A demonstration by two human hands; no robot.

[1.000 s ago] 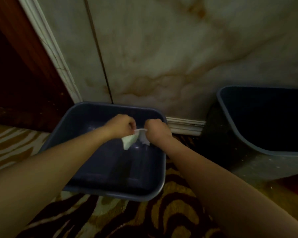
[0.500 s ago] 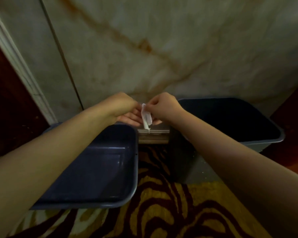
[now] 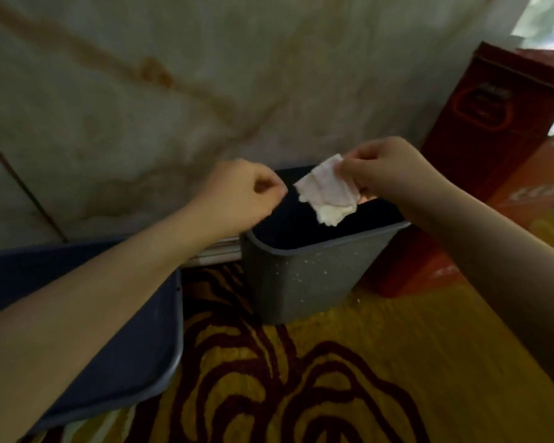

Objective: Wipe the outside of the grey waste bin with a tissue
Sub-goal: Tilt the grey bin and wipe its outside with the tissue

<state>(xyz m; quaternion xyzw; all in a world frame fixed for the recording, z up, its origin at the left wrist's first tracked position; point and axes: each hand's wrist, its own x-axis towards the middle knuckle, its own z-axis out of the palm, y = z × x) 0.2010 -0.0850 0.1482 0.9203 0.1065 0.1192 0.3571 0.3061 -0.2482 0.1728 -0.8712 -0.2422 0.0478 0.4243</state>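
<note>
The grey waste bin stands upright on the carpet against the wall, its dark inside showing and white specks on its front wall. My right hand pinches a crumpled white tissue that hangs above the bin's opening. My left hand hovers over the bin's left rim with its fingers curled closed and nothing visible in them; a small gap separates it from the tissue.
A second, bluish bin lies at the lower left under my left forearm. A tall red box stands right of the grey bin. A stained marble wall is behind; yellow and dark red patterned carpet covers the floor.
The view has swung right from the bluish bin to the grey bin. Both hands held the tissue together before; now only my right hand has it, and the hands have parted.
</note>
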